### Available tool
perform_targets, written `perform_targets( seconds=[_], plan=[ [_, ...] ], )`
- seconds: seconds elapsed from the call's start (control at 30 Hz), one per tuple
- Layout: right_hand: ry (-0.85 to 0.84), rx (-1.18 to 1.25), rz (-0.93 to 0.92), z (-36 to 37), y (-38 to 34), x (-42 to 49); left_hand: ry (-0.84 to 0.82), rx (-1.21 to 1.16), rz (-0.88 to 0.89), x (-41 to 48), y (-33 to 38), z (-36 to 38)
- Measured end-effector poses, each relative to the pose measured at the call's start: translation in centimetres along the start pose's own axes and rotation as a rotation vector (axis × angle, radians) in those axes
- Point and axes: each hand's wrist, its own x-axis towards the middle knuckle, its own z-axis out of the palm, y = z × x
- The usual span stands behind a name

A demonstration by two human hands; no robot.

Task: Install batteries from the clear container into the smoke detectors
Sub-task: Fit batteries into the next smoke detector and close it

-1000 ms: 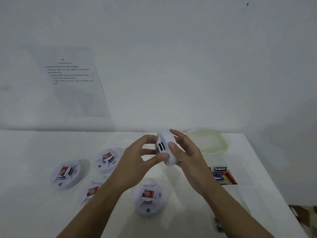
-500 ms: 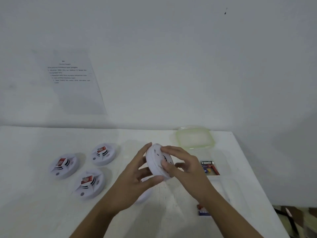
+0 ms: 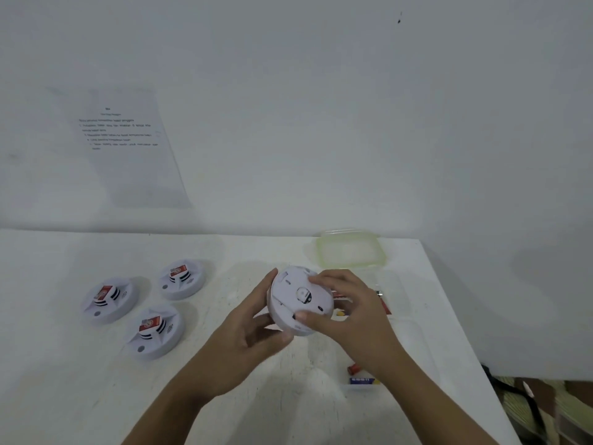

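Observation:
Both hands hold a round white smoke detector [image 3: 296,300] above the white table [image 3: 224,380], its back side turned toward me. My left hand [image 3: 253,332] cups its left and lower edge, and my right hand [image 3: 349,306] grips its right rim with thumb and fingers. Three more white smoke detectors lie face up at the left: one [image 3: 107,298], another [image 3: 182,279] and a third [image 3: 155,330], each with a red label. The clear container [image 3: 391,303] with batteries lies behind my right hand, mostly hidden. Loose batteries [image 3: 362,377] lie near my right forearm.
A pale green container lid [image 3: 349,250] rests at the table's far right, near the wall. A printed sheet [image 3: 128,146] hangs on the wall at the left. The table's right edge runs close to my right arm, with clutter [image 3: 545,409] on the floor beyond.
The detector has been turned over in both hands from edge-on with vents showing to back side facing me, and lowered a little.

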Motion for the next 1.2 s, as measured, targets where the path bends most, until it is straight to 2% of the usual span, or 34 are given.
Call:
perform_targets(
  seconds=[0.1, 0.27, 0.63, 0.97, 1.2],
  plan=[
    [0.055, -0.066, -0.037, 0.1, -0.1, -0.3, -0.011, 0.079, -0.002, 0.3, -0.5, 0.7],
    [0.047, 0.006, 0.031, 0.0, -0.7, -0.3, 0.061, 0.067, 0.021, 1.7, -0.1, 1.5],
    [0.084, -0.137, 0.102, -0.1, -1.0, 1.0, -0.031, 0.214, 0.003, 3.6, -0.2, 0.5],
    [0.085, -0.072, 0.102, 0.0, -0.9, 2.4, 0.06, 0.31, 0.071, 4.8, -0.5, -0.6],
    [0.066, -0.069, 0.092, 0.4, -0.4, 2.9, 0.042, 0.377, 0.101, 5.6, -0.5, -0.9]
  ],
)
